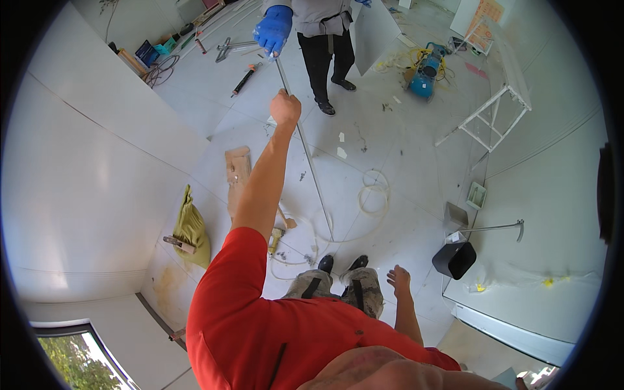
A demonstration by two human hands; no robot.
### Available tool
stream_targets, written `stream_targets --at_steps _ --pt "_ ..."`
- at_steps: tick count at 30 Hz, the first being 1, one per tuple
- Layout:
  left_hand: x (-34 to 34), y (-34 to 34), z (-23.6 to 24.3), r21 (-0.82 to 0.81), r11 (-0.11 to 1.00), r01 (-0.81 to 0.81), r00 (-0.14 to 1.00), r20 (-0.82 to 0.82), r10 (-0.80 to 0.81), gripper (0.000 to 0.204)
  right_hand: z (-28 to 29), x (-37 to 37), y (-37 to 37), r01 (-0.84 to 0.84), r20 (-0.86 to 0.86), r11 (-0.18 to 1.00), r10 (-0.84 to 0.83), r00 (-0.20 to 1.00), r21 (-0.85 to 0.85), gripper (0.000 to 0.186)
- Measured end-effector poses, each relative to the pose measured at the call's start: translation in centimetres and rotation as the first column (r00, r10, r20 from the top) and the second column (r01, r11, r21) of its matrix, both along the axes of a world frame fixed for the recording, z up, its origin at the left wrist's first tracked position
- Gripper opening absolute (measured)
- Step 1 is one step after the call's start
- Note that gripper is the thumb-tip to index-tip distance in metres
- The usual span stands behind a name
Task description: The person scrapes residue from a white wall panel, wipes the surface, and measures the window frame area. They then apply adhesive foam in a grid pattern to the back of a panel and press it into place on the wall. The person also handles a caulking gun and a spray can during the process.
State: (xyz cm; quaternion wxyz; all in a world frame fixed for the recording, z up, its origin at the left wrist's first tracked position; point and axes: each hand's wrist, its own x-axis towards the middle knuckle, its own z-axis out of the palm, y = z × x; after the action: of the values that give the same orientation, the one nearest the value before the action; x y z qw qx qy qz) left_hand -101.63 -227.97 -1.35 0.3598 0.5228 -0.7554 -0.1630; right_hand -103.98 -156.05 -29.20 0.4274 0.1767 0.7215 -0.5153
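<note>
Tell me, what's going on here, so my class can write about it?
Someone in a red shirt stretches out the left hand, closed around a long thin strip. A co-worker's blue-gloved hand is at the strip's far end. The right hand hangs open and empty, low at the wearer's side. Nearby are a caulking gun, a green sack and a blue air compressor.

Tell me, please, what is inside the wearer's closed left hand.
A thin grey strip shows above and below the left hand, apparently gripped in it. The part within the grip is covered, so neither that stretch nor anything else enclosed there can be seen.
</note>
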Motion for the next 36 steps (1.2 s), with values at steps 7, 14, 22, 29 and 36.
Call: stream_targets --at_steps 7,14,22,29,36 --pt "9.4 11.7 -2.3 0.113 0.991 0.076 0.986 -0.154 -0.058 0.018 3.1 -9.3 -20.2 -0.358 -0.112 0.911 0.341 0.933 -0.204 0.031" --pt "17.3 23.7 -7.4 0.23 0.957 -0.176 0.951 -0.21 0.225 0.02 13.3 -16.4 -47.0 -0.836 -0.811 0.522 0.555 0.183 0.169 0.103" --pt "17.1 31.5 -10.2 0.311 0.881 -0.357 0.896 -0.152 0.417 0.019 28.8 -24.0 -69.4 -0.653 -0.652 -0.024 -0.088 -0.753 0.757 0.095" --pt "18.6 33.0 -10.7 0.214 0.852 -0.478 0.825 -0.225 0.519 0.027 23.0 -27.0 -68.3 -0.616 -0.682 -0.371 -0.069 -0.728 0.695 0.022" --pt "30.0 35.8 -6.2 0.282 0.706 -0.65 0.592 -0.394 0.703 0.037 33.2 -10.6 -68.2 -0.505 -0.608 -0.4 -0.189 -0.771 0.765 0.028"
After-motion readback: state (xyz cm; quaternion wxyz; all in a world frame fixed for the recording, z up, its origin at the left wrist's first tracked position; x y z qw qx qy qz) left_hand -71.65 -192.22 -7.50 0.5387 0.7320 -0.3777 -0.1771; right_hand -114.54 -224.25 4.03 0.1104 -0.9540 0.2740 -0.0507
